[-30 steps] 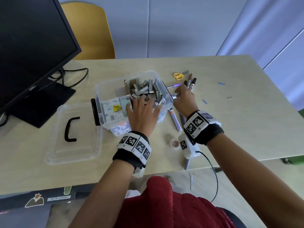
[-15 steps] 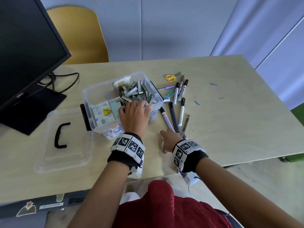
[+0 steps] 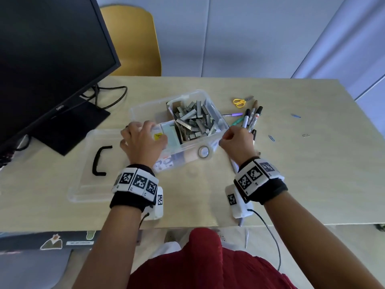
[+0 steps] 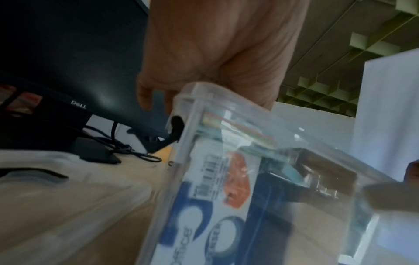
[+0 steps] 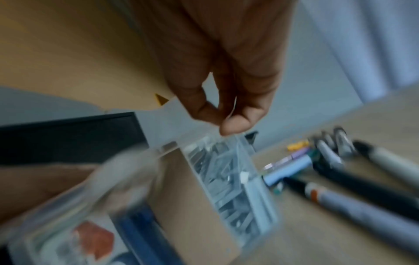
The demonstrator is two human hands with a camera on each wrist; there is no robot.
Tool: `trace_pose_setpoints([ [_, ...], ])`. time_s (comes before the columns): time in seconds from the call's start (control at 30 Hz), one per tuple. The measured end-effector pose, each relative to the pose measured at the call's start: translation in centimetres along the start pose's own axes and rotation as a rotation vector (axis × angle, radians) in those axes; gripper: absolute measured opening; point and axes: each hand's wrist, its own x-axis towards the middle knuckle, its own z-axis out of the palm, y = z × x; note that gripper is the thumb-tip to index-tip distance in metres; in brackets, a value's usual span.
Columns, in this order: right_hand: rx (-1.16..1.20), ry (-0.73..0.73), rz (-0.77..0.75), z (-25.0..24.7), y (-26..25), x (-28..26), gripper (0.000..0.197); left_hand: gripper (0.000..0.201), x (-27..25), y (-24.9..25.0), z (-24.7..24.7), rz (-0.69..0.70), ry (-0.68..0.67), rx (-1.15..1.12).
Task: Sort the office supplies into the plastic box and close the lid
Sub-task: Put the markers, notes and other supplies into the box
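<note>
Gripping the clear plastic box (image 3: pixel 145 107) at both ends, we have our left hand (image 3: pixel 143 142) draped over its left rim, fingers (image 3: pixel 133 128) curled down the outer wall beside the black latch (image 4: pixel 175 129), while our right hand (image 3: pixel 236 142) pinches the right rim between thumb and fingertips. Inside the box, a cardboard tray of loose staple strips (image 3: pixel 193 119) fills the right half, packaged supplies (image 3: pixel 160 135) sit in the left half, and a roll of clear tape (image 3: pixel 203 151) leans against the near wall. Lying flat on the table (image 3: pixel 312 163), the clear lid (image 3: pixel 83 184) with its black handle (image 3: pixel 99 161) sits just left of the box, touching or nearly touching it; we cannot tell which. Markers and pens (image 3: pixel 250 117) lie clustered just right of the box, with yellow-handled scissors (image 3: pixel 239 101) beyond them and paper clips (image 3: pixel 295 115) scattered farther right. Open table runs to the right edge and along the near edge. A Dell monitor (image 3: pixel 52 55) stands at the far left.
</note>
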Motion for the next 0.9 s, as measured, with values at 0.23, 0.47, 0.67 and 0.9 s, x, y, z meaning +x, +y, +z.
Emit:
trace_pose_setpoints([
  [0.23, 0.02, -0.014, 0.04, 2.5, 2.7, -0.4, 0.016, 0.044, -0.1, -0.3, 0.6, 0.006, 0.02, -0.065],
  [0.47, -0.045, -0.189, -0.03, 5.1, 1.8, -2.4, 0.021, 0.042, 0.0, -0.4, 0.8, 0.015, 0.023, -0.134],
  [0.67, -0.026, -0.138, -0.144, 6.0, -0.7, -3.6, 0.01, 0.04, 0.1, -0.6, 0.9, 0.041, 0.043, -0.172],
  [0.9, 0.016, 0.121, -0.575, 6.6, -4.3, -3.8, 0.023, 0.038, 0.3, -1.1, 0.9, 0.07, 0.043, -0.229],
])
